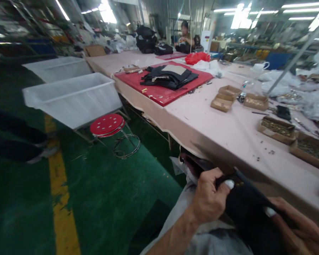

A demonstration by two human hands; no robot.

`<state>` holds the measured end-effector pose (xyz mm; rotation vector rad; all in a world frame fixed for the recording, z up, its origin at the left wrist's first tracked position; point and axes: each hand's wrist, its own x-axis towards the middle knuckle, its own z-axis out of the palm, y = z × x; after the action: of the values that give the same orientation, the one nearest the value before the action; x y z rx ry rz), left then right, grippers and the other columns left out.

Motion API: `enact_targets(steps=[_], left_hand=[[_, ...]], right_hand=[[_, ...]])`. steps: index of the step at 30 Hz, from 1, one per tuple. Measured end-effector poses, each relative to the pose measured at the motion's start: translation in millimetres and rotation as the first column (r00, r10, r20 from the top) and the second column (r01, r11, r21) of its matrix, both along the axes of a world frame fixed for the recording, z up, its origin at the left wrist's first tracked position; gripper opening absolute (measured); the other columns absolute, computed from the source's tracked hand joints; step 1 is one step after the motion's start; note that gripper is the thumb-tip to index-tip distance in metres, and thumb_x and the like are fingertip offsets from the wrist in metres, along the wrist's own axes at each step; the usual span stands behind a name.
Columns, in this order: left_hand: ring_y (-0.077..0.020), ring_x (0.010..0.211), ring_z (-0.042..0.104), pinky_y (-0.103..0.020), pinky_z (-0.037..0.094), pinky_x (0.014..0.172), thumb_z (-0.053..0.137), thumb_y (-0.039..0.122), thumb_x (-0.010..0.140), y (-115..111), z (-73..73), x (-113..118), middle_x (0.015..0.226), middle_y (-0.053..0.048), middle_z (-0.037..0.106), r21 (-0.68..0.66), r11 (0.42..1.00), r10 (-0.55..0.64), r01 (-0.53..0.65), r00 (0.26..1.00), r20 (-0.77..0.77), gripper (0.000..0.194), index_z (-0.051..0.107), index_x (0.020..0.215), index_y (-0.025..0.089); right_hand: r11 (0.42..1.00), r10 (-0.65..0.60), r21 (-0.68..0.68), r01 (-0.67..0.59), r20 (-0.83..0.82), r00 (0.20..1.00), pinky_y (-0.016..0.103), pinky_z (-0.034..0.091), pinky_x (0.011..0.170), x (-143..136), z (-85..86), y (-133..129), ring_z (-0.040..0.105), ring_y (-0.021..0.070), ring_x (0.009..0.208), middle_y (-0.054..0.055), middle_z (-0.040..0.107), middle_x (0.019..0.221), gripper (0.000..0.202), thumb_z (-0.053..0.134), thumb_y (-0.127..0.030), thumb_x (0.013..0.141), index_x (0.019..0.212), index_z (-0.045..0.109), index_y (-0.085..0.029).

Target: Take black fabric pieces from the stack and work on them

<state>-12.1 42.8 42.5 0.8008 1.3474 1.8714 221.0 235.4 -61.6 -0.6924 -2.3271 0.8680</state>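
Gripping black fabric (244, 209), both hands (long axis up-left to down-right).

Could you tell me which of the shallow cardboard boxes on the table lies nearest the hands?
The brown cardboard box at the right edge, beside the similar box of small metal parts.

We're on a garment or bag workshop floor: a long pink-covered worktable (223, 131) runs toward one o'clock, carrying a red cutting mat (162, 92) stacked with black fabric pieces (168, 76) and cardboard boxes of metal fittings (278, 128). At ten o'clock stand white plastic bins (74, 99) and a red stool (107, 124) on green painted floor (101, 191) with a yellow line (60, 191), strip lights (303, 5) overhead.
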Motion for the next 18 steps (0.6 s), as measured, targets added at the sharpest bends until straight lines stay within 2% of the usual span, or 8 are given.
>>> enact_targets(steps=[3,6,8,10,13,15,18], left_hand=[[-0.0249,0.121,0.063,-0.038,0.047,0.112,0.063,0.017,0.095,-0.7,-3.7,-6.1,0.131,-0.011,0.069,0.02,1.0,-0.024,0.024,1.0,0.013,0.041,0.067,0.136,0.016],[-0.0245,0.117,0.068,-0.032,0.053,0.106,0.073,0.03,0.091,2.5,-8.9,-11.0,0.127,-0.01,0.072,-0.126,0.989,0.068,-0.078,0.994,-0.085,0.036,0.072,0.125,0.017],[-0.0258,0.122,0.067,-0.029,0.052,0.108,0.081,0.033,0.085,13.0,-15.2,-23.0,0.13,-0.009,0.071,-0.125,0.969,0.191,-0.211,0.969,-0.154,0.045,0.07,0.126,0.02],[-0.0281,0.125,0.065,-0.033,0.053,0.11,0.084,0.035,0.079,29.3,-21.7,-38.8,0.143,-0.008,0.063,-0.086,0.973,0.197,-0.216,0.963,-0.184,0.067,0.06,0.141,0.026],[-0.0347,0.14,0.053,-0.046,0.043,0.12,0.089,0.038,0.071,52.6,-29.2,-57.9,0.157,-0.007,0.05,-0.057,0.975,0.183,-0.214,0.925,-0.331,0.092,0.046,0.153,0.033],[-0.0379,0.141,0.05,-0.054,0.037,0.122,0.089,0.045,0.069,65.8,-34.9,-66.2,0.152,-0.009,0.055,-0.117,0.975,0.108,-0.191,0.859,-0.5,0.089,0.051,0.149,0.03],[-0.0377,0.136,0.055,-0.059,0.041,0.118,0.083,0.051,0.074,85.5,-43.3,-71.2,0.142,-0.01,0.063,-0.182,0.975,-0.021,-0.129,0.759,-0.65,0.075,0.056,0.14,0.027]], right_hand=[[0.998,0.021,0.061,-0.018,-0.058,0.998,0.027,0.063,0.077,-20.4,23.8,-7.8,0.077,0.0257,0.094,0.007,0.078,0.111,0.021,0.068,-0.034,0.092,0.11,0.076,-0.026],[0.99,0.136,0.049,-0.129,-0.167,0.977,0.031,0.06,0.076,-42.4,58.3,-14.7,0.073,0.0217,0.087,0.007,0.074,0.1,0.017,0.057,-0.022,0.098,0.106,0.072,-0.024],[0.988,0.141,0.094,-0.121,-0.24,0.96,0.031,0.055,0.07,-56.9,80.2,-9.9,0.068,0.0193,0.08,0.006,0.069,0.091,0.017,0.053,-0.018,0.099,0.104,0.069,-0.022],[0.985,0.115,0.157,-0.075,-0.263,0.958,0.031,0.051,0.069,-64.4,99.9,0.4,0.064,0.019,0.079,0.006,0.066,0.089,0.017,0.051,-0.016,0.098,0.104,0.066,-0.021],[0.968,0.072,0.25,-0.001,-0.272,0.96,0.032,0.048,0.071,-56.5,131.1,11.5,0.062,0.0192,0.081,0.007,0.065,0.09,0.017,0.05,-0.012,0.098,0.105,0.064,-0.02],[0.953,0.059,0.301,0.03,-0.281,0.958,0.033,0.048,0.073,-42.6,154.3,17.0,0.061,0.0191,0.083,0.007,0.065,0.092,0.019,0.05,-0.011,0.098,0.108,0.064,-0.02],[0.934,-0.002,0.342,0.105,-0.289,0.957,0.032,0.048,0.073,-17.6,188.6,29.5,0.061,0.0182,0.083,0.007,0.065,0.094,0.019,0.052,-0.01,0.098,0.109,0.064,-0.019]])
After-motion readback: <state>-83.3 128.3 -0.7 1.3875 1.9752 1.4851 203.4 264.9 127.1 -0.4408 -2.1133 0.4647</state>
